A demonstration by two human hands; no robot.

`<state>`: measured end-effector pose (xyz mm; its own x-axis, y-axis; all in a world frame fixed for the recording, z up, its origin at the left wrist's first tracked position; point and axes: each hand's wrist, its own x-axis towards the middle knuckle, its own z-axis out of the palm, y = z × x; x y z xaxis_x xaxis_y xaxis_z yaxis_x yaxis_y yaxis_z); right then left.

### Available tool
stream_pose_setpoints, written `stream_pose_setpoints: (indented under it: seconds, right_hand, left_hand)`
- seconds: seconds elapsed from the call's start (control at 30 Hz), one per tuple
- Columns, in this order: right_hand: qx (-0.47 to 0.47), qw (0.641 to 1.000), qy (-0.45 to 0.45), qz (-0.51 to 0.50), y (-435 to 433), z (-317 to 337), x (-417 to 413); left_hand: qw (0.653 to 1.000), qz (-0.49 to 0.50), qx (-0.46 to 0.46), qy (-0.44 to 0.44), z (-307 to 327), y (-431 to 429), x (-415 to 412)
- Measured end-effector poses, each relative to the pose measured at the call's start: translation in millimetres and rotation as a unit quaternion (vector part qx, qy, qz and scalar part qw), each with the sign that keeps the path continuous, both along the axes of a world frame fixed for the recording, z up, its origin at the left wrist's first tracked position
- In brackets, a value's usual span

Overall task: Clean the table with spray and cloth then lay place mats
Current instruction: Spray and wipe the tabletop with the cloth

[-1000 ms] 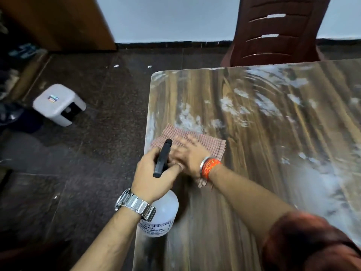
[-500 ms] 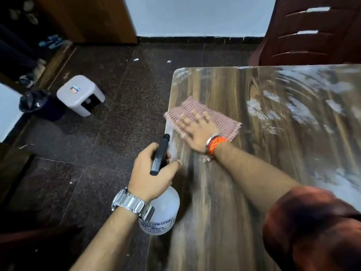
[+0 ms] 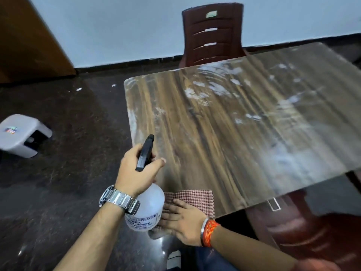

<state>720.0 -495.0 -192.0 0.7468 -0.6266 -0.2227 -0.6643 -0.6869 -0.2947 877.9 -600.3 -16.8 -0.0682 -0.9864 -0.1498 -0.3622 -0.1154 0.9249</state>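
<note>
My left hand (image 3: 137,172) grips the neck of a white spray bottle (image 3: 145,209) with a black trigger head, held over the table's near left corner. A red-and-white checked cloth (image 3: 195,199) lies flat at the near edge of the wooden table (image 3: 214,133). My right hand (image 3: 181,220), with an orange thread band and a bangle at the wrist, presses flat on the cloth, fingers spread. White foamy streaks cover the far and right parts of the tabletop. No place mats are in view.
A dark red plastic chair (image 3: 212,34) stands at the table's far side, and another (image 3: 304,225) is tucked at the near right. A small white stool (image 3: 19,134) sits on the dark floor to the left. A wooden door (image 3: 25,40) is at the far left.
My right hand has dragged the cloth from the table's far left area back to the near edge. The spray bottle stays in my left hand. My head has tilted up.
</note>
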Motion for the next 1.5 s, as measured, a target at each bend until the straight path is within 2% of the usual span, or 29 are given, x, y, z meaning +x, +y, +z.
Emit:
stream_pose_setpoints:
  seconds: [0.13, 0.2, 0.27, 0.4, 0.57, 0.83, 1.1, 1.4, 1.5]
  right_hand:
    - [0.090, 0.993, -0.028, -0.068, 46.0, 7.6, -54.6]
    - [0.115, 0.976, -0.087, -0.163, 60.6, 30.9, -78.8]
    - [0.099, 0.941, -0.149, -0.289, 72.1, 62.1, -110.6]
    - [-0.010, 0.844, -0.222, -0.487, 94.9, 113.4, -194.7]
    - [-0.154, 0.713, -0.257, -0.634, 145.7, 170.4, -315.0]
    - [-0.277, 0.613, -0.260, -0.693, 254.2, 246.5, -507.1]
    - [-0.295, 0.571, -0.217, -0.735, 314.5, 273.4, -652.4]
    - [-0.298, 0.564, -0.173, -0.750, 318.9, 291.2, -819.2]
    - [-0.297, 0.583, -0.152, -0.741, 317.5, 296.0, -871.7]
  left_hand:
    - [0.998, -0.056, -0.010, -0.008, 14.1, 31.5, -30.4]
    - [0.997, -0.080, -0.008, -0.005, 20.6, 45.5, -54.5]
    - [0.994, -0.106, -0.005, 0.009, 27.3, 58.1, -85.9]
    - [0.976, -0.211, -0.027, -0.036, 37.7, 78.3, -164.5]
    - [0.936, -0.319, -0.104, -0.112, 56.4, 119.9, -292.4]
    - [0.898, -0.392, -0.172, -0.099, 79.1, 227.6, -497.1]
    - [0.857, -0.435, -0.243, -0.129, 101.7, 279.9, -674.5]
    - [0.850, -0.452, -0.244, -0.122, 103.3, 266.2, -861.3]
    - [0.841, -0.457, -0.252, -0.143, 113.6, 262.4, -920.5]
